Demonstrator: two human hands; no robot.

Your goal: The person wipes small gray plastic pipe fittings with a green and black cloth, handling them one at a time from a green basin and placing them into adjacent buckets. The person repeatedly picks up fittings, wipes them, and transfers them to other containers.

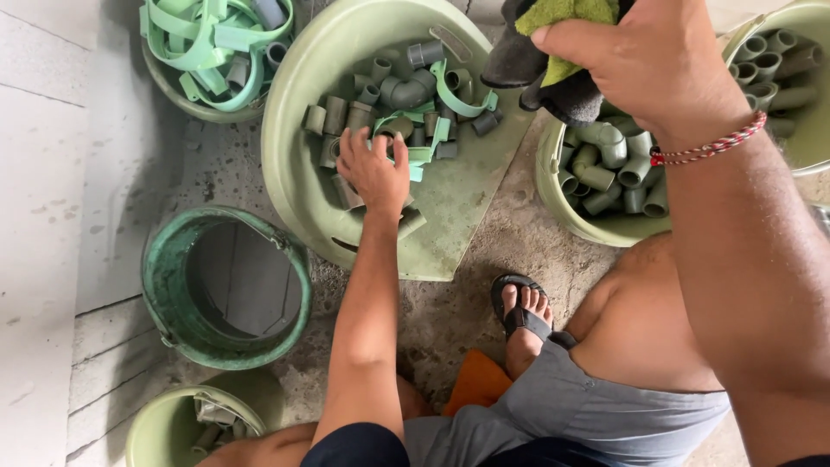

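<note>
My left hand (373,171) reaches into a pale green basin (298,186) and rests on a heap of grey pipe fittings (406,91) mixed with light green plastic clips (456,97). Its fingers curl over a few fittings; what they grip is hidden. My right hand (635,60) is raised near the camera, shut on a bunched cloth (553,43) that is dark grey with a yellow-green part. A red braided bracelet (709,145) circles that wrist.
A round bucket (575,220) of grey elbow fittings sits under my right hand, another tub (808,151) at the right edge. A bowl of green clips (216,47) is top left. A dark green bucket (169,294) and a small tub (164,424) stand lower left. My sandalled foot (521,311) rests on the concrete.
</note>
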